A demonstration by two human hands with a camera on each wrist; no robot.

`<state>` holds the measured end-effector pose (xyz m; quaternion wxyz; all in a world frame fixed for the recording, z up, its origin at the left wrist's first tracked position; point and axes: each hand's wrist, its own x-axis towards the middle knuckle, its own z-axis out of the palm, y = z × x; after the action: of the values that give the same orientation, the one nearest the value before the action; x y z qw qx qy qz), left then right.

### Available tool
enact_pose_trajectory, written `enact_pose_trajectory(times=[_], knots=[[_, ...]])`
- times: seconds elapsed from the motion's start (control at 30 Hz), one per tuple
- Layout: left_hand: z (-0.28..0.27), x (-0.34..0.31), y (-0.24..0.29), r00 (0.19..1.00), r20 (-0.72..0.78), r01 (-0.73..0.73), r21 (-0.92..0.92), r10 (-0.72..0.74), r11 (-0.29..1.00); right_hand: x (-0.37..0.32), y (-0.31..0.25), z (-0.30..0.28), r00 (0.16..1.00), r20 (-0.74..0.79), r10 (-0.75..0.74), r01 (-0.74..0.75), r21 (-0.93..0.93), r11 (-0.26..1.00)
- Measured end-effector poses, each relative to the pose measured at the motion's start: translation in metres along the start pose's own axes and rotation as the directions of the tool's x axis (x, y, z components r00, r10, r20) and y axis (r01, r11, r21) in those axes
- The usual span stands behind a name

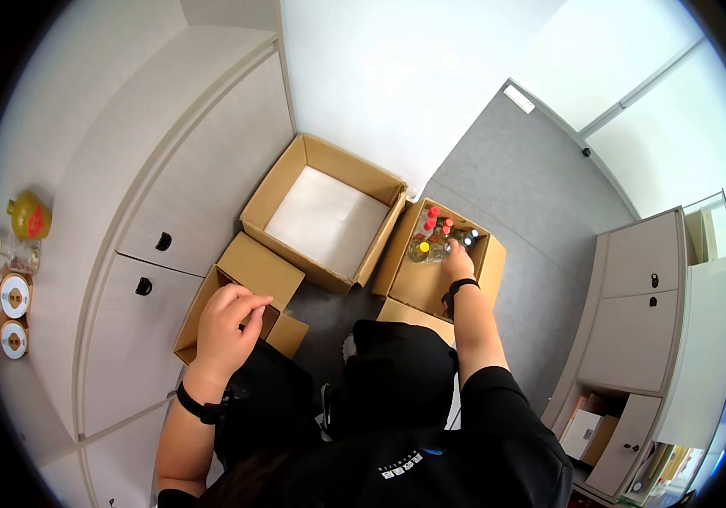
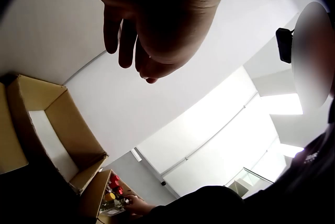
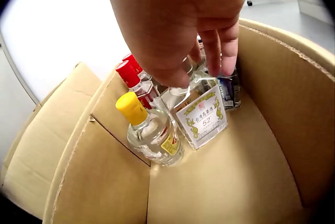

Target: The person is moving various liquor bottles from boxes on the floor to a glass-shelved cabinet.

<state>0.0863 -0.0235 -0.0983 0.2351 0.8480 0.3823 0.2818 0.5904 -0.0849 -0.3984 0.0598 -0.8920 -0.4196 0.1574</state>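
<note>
My right hand (image 1: 458, 264) reaches into a cardboard box (image 1: 420, 284) holding several bottles. In the right wrist view, its thumb and fingers close round the top of a clear glass bottle (image 3: 203, 116) with a white label reading 52, hiding the cap. Beside it stand a round clear bottle (image 3: 156, 137) with a yellow cap and red-capped bottles (image 3: 137, 80). A dark-labelled bottle (image 3: 229, 92) is partly behind the fingers. My left hand (image 1: 229, 326) hovers over a smaller box (image 1: 202, 317) with its flaps out, fingers loosely bent and holding nothing.
A larger cardboard box (image 1: 308, 157) with a white sheet (image 1: 325, 216) on its bottom stands between the other two. Cabinets (image 1: 210, 157) line the left side. Several bottles and jars, including a yellow jug (image 1: 31, 216), stand at far left. A shelved cabinet (image 1: 634, 305) is at right.
</note>
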Motion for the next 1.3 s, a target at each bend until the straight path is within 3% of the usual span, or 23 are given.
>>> enact_pose_trajectory(times=[0.23, 0.33, 0.57, 0.7, 0.87, 0.97, 1.1, 1.3], knots=[[0.000, -0.010, -0.002, 1.000, 0.008, 0.012, 0.019, -0.012, 1.000, -0.003, -0.012, -0.002, 0.999, 0.010, 0.048, -0.047, -0.078, 0.996], [0.001, -0.010, -0.003, 1.000, -0.003, 0.011, 0.020, -0.011, 1.000, -0.007, -0.012, -0.003, 0.999, 0.024, -0.043, 0.048, -0.257, 0.965], [0.000, -0.012, 0.000, 1.000, -0.027, 0.010, -0.014, -0.010, 1.000, -0.029, -0.009, -0.020, 0.988, 0.067, -0.137, 0.150, -0.261, 0.954], [-0.005, -0.011, 0.000, 0.999, -0.033, 0.031, -0.044, -0.033, 0.999, -0.033, -0.009, -0.049, 0.980, 0.070, -0.188, 0.199, -0.230, 0.953], [-0.003, -0.007, -0.001, 0.998, -0.066, 0.017, -0.073, -0.021, 0.997, -0.029, -0.032, -0.128, 0.962, 0.037, -0.272, 0.274, -0.171, 0.946], [-0.005, -0.001, 0.004, 0.997, -0.071, -0.013, -0.109, 0.005, 0.994, -0.043, -0.078, -0.194, 0.955, 0.053, -0.292, 0.297, -0.151, 0.943], [-0.015, 0.013, 0.012, 0.999, -0.027, -0.027, -0.143, 0.024, 0.989, -0.070, -0.145, -0.262, 0.900, 0.018, -0.435, 0.430, -0.187, 0.883], [-0.019, 0.028, 0.011, 0.997, -0.020, -0.078, -0.165, 0.076, 0.983, -0.126, -0.249, -0.313, 0.796, -0.013, -0.605, 0.600, -0.109, 0.792]])
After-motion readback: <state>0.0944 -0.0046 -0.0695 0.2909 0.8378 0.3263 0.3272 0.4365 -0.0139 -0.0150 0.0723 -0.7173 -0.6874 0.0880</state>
